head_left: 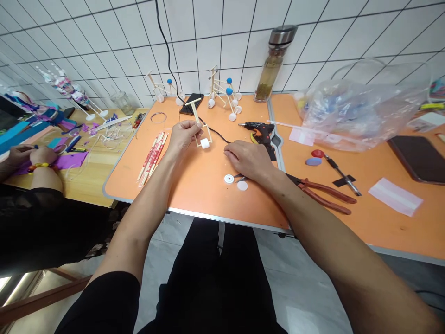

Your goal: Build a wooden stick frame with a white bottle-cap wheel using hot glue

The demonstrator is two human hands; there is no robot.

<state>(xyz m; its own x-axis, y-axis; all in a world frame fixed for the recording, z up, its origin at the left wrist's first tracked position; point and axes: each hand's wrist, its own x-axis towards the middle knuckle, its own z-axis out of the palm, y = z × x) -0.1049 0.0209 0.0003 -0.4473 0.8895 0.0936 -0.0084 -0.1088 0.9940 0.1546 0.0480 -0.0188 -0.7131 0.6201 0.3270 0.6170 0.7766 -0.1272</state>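
Observation:
My left hand (186,135) pinches a small frame of pale wooden sticks (194,113), held upright above the orange table (194,185). A white wheel (205,143) sits at the bottom of that frame. To the right, my right hand (248,157) is low over the table with its fingers curled together; what they hold, if anything, is hidden. Close below it lie a white disc with a hub (228,178), a plain white disc (242,185) and a dark pointed blade (239,176). Wrapped wooden chopsticks (152,157) lie left of my left hand.
Stick models with blue balls (229,91) stand at the back beside a phone (191,104) and a tea bottle (273,65). A glue gun (259,131), pliers (325,195), a pen (342,174) and a plastic bag (358,111) lie right. Another person's hands (43,155) work at left.

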